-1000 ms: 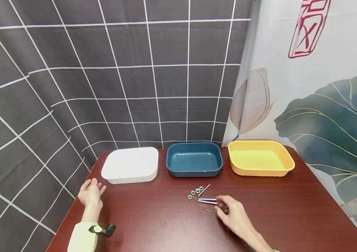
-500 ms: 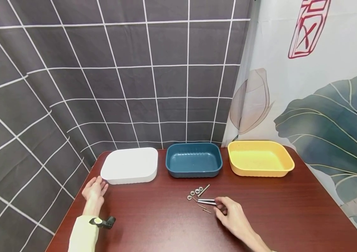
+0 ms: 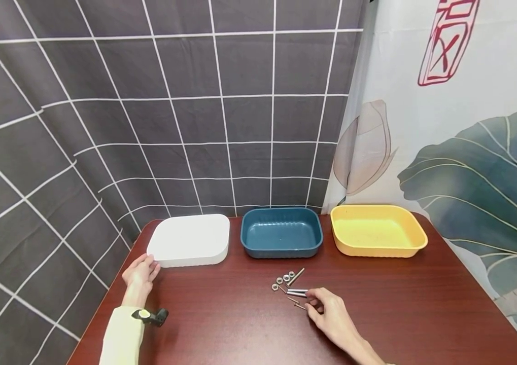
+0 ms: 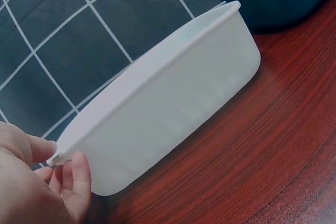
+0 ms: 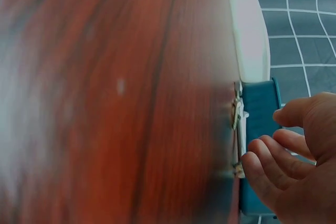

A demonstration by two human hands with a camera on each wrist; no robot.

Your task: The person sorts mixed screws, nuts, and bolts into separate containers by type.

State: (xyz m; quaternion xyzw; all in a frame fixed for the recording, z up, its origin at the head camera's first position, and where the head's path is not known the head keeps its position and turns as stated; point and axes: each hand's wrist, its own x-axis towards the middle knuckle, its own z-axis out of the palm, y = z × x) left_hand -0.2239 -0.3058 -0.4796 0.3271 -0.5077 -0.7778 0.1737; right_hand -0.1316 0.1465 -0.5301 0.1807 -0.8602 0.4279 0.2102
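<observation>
In the head view my left hand (image 3: 141,271) is at the near left corner of a white plastic tray (image 3: 190,238). The left wrist view shows its thumb (image 4: 44,149) over the rim and fingers below, pinching it. My right hand (image 3: 331,314) is over the right end of two shiny metal rods (image 3: 297,292) lying side by side. Its thumb and fingers stand apart in the right wrist view; whether they touch the rods I cannot tell. Several nuts (image 3: 279,280), a bolt (image 3: 297,276) and thin screws (image 3: 293,300) lie just left of it.
A blue tray (image 3: 281,252) stands in the middle at the back, with a yellow tray (image 3: 379,250) to its right. Behind the reddish-brown table (image 3: 221,314) hang a dark grid curtain (image 3: 185,116) and a pale patterned cloth (image 3: 400,56).
My left hand has moved right and slightly up to the white tray's corner and taken hold of its rim. My right hand has shifted a little left over the rods, which stay in place.
</observation>
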